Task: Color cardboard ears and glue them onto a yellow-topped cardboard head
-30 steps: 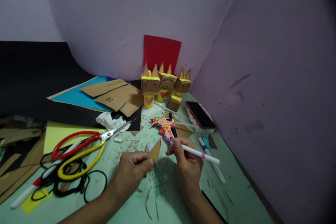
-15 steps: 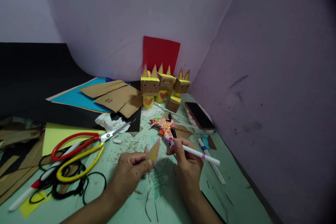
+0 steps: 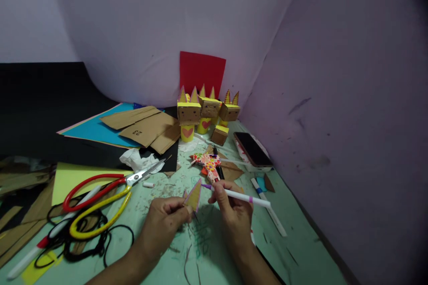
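My left hand [image 3: 167,218] pinches a small cardboard triangle [image 3: 194,197] with a purple edge by its lower end. A second piece shows partly behind it. In my right hand [image 3: 232,207] is a white marker pen [image 3: 245,196] with a purple band, its purple tip at the triangle's upper point. Just beyond both hands lies a flower-patterned glue gun [image 3: 209,164]. Farther back stand several cardboard-headed figures [image 3: 189,113] with pointed ears and yellow bodies, some with hearts. A loose cardboard box head [image 3: 220,135] with a yellow top sits in front of them.
Scissors [image 3: 133,178] with red and yellow handles lie at left over black cord [image 3: 85,249] and another marker [image 3: 28,256]. Cardboard pieces [image 3: 147,127] and blue paper [image 3: 96,131] are behind. A phone [image 3: 253,149] and a white marker [image 3: 272,213] lie at right.
My right hand has moved slightly left, bringing the marker's tip from beyond the triangle to its upper point. The whole view has shifted a little.
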The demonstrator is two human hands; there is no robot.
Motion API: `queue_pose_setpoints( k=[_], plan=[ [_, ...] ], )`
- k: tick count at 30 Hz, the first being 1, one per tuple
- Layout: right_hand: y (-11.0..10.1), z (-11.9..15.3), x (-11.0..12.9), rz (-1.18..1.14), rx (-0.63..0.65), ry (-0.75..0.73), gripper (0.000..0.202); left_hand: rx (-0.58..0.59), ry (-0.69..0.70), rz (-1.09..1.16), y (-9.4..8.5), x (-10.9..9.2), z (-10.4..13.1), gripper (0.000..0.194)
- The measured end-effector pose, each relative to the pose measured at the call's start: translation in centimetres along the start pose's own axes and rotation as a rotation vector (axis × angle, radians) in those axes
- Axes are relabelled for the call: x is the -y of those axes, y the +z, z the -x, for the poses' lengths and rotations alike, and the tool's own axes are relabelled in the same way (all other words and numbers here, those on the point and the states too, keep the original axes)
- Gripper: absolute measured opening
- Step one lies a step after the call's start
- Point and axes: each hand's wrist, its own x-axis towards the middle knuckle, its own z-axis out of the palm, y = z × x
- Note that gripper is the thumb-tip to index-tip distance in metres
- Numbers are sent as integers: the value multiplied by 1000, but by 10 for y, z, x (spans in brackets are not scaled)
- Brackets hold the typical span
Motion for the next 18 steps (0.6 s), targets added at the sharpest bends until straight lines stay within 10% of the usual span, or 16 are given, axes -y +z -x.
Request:
queue_pose_setpoints(
  k=[18],
  plan=[
    [-3, 3, 2, 54, 60, -72, 24, -22, -32, 73, 1, -1, -1, 26]
  ],
)
